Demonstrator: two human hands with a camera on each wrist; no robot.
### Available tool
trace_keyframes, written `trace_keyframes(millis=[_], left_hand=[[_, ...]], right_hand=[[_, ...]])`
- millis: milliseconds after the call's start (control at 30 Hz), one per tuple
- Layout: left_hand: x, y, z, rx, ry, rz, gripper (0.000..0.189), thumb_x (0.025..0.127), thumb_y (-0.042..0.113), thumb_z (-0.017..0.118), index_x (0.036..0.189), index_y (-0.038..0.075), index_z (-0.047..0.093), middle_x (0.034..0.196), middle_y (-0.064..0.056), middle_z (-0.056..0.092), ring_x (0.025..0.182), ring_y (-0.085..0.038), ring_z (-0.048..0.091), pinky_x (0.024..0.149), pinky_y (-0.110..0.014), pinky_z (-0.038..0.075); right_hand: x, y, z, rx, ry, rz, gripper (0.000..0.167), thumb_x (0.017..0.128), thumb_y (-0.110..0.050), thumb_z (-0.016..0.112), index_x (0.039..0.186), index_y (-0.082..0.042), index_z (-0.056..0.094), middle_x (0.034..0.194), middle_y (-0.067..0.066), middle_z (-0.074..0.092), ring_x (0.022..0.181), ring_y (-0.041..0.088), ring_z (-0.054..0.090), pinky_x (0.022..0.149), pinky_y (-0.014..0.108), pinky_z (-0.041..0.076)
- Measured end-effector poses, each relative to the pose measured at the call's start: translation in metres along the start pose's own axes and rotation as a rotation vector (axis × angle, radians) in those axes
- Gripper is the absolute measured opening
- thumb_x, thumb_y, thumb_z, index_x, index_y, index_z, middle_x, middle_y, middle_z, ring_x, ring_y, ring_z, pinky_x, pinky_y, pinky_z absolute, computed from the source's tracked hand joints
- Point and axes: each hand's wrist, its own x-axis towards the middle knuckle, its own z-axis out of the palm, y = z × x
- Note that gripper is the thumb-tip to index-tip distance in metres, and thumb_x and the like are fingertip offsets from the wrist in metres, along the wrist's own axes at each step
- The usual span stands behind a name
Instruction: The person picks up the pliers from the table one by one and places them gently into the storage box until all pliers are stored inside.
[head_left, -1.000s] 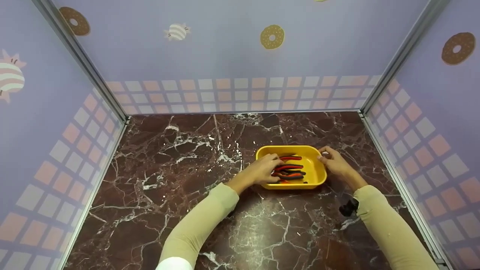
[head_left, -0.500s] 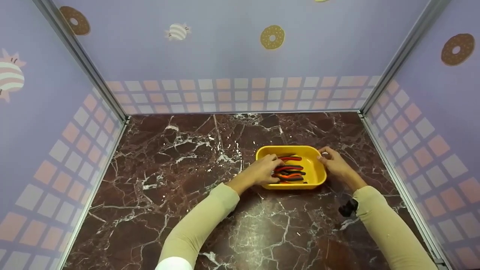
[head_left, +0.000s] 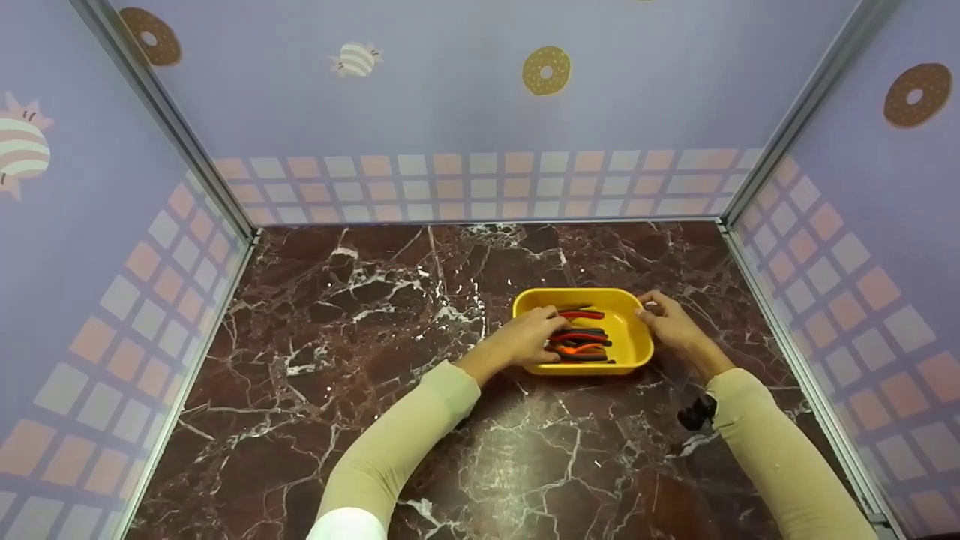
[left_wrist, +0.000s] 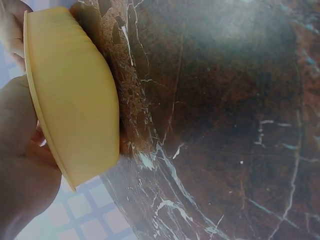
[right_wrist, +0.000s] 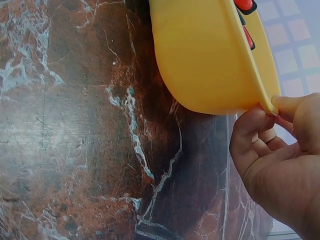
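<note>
A yellow plastic bin point(head_left: 630, 341) sits on the marbled table, right of centre. Several pliers point(head_left: 585, 337) with red-and-black handles lie in its left half, handles pointing right. Over the bin's left rim reaches my left hand point(head_left: 527, 337), thumb and fingers curled around the left ends of the pliers; its fingertips are hidden, also in the left wrist view behind the bin wall point(left_wrist: 75, 100). At the opposite end, my right hand point(head_left: 675, 326) pinches the rim between thumb and fingers, plainly seen in the right wrist view. Red-and-black handle ends point(right_wrist: 245, 5) show above the rim there.
The dark marbled table point(head_left: 360, 390) spreads around the bin. Lilac panels point(head_left: 450, 90) with printed sweets and checks enclose the back and both sides, with metal strips at the corners. A small black device point(head_left: 697, 413) is at the right wrist.
The lower handles in the bin have shifted and turned slightly beside my left fingers. My right hand stays on the rim, and the bin keeps its place.
</note>
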Motion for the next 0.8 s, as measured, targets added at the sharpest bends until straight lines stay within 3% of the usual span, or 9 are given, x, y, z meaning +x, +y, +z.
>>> trace_keyframes(millis=[167, 367, 600, 800], left_hand=[[-0.0016, -0.0009, 0.0043, -0.022, 0.006, -0.008, 0.053, 0.089, 0.033, 0.085, 0.137, 0.017, 0.067, 0.123, -0.004, 0.06, 0.113, -0.022, 0.06, 0.1, -0.035, 0.051], [-0.0026, -0.0003, 0.0041, -0.039, 0.025, -0.026, 0.054, 0.088, 0.033, 0.085, 0.137, 0.019, 0.067, 0.121, -0.002, 0.059, 0.109, -0.019, 0.059, 0.097, -0.033, 0.052], [-0.0062, -0.0005, 0.0034, -0.024, 0.028, -0.038, 0.054, 0.088, 0.036, 0.086, 0.137, 0.02, 0.067, 0.122, -0.001, 0.06, 0.112, -0.02, 0.061, 0.098, -0.034, 0.052], [-0.0016, 0.0, 0.0029, -0.021, 0.041, -0.051, 0.055, 0.089, 0.036, 0.085, 0.138, 0.022, 0.067, 0.122, -0.001, 0.06, 0.109, -0.019, 0.06, 0.095, -0.034, 0.053]], right_hand=[[-0.0035, 0.0008, 0.0033, -0.003, -0.003, 0.005, 0.031, 0.112, -0.011, 0.051, 0.138, 0.005, 0.051, 0.124, 0.032, 0.059, 0.086, 0.024, 0.064, 0.065, 0.031, 0.057], [-0.0034, -0.0005, 0.0031, 0.0, -0.001, 0.004, 0.031, 0.113, -0.011, 0.05, 0.139, 0.004, 0.05, 0.135, 0.035, 0.055, 0.096, 0.029, 0.065, 0.07, 0.032, 0.059], [-0.0012, -0.0019, 0.0053, -0.027, -0.009, 0.016, 0.031, 0.112, -0.014, 0.052, 0.138, 0.002, 0.052, 0.13, 0.032, 0.058, 0.094, 0.025, 0.065, 0.069, 0.032, 0.059], [-0.0015, -0.0045, 0.001, -0.026, 0.003, -0.04, 0.031, 0.112, -0.012, 0.052, 0.137, 0.006, 0.052, 0.133, 0.038, 0.058, 0.096, 0.03, 0.067, 0.067, 0.032, 0.058]])
